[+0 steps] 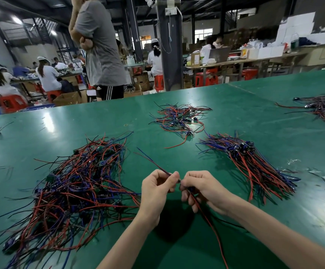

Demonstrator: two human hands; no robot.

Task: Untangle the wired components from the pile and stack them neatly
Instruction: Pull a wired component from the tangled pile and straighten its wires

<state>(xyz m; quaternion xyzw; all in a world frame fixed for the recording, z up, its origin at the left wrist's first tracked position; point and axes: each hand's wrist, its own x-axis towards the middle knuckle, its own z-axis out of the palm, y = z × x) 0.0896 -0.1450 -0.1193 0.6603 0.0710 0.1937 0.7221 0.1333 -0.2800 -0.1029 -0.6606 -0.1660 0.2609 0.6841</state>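
Above the near edge of the green matted worktable (235, 117), the left hand (156, 188) pinches the leads and the right hand (204, 189) curls round the body of one small dark wired component (191, 189); its long axis runs diagonally, blue and red leads pointing away to the left, red and black leads trailing toward the person. Just left sprawls the big tangled pile of red, blue and black wires (76, 187); well right lies a combed stack of aligned components (250, 164); farther off, a smaller tangled heap (179, 119)
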